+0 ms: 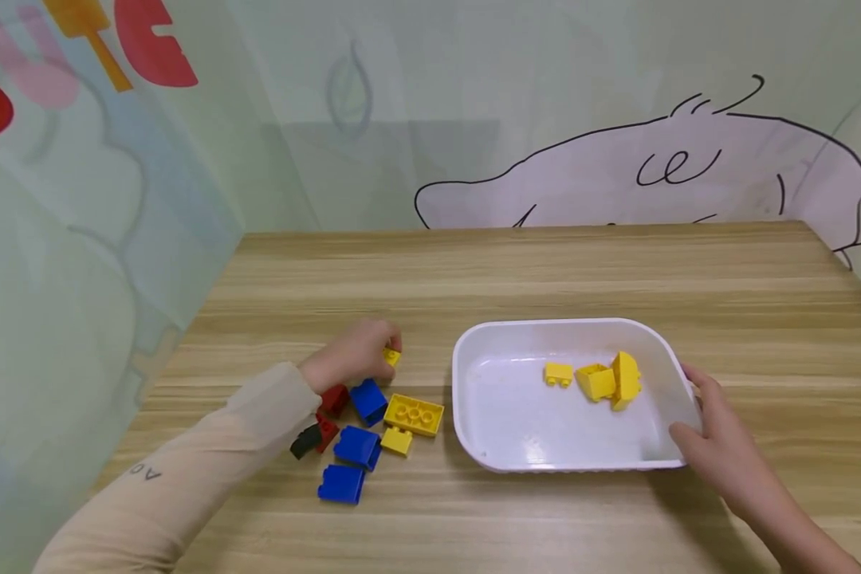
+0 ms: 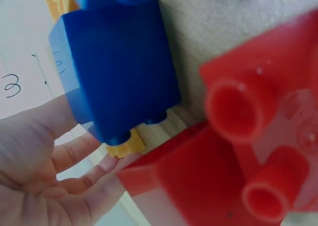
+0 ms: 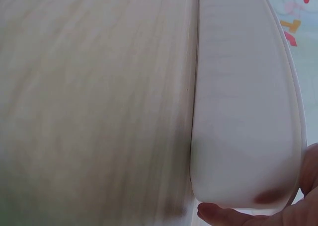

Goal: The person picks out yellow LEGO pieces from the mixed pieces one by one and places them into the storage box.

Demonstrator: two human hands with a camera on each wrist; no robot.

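Seems to be at the picking-up step, pinching a little yellow block (image 1: 391, 357) with the left hand (image 1: 351, 351), with fingers closed on it, just left of the frame's middle and close behind a blue block (image 1: 368, 400). Gripping the white tub (image 1: 502, 414) by its right end with the right hand (image 1: 719, 438), right of the middle, with more yellow bits (image 1: 625, 381) inside. Next, probably best to pinch tight, lift over the tub's left rim, and let go near those bits.
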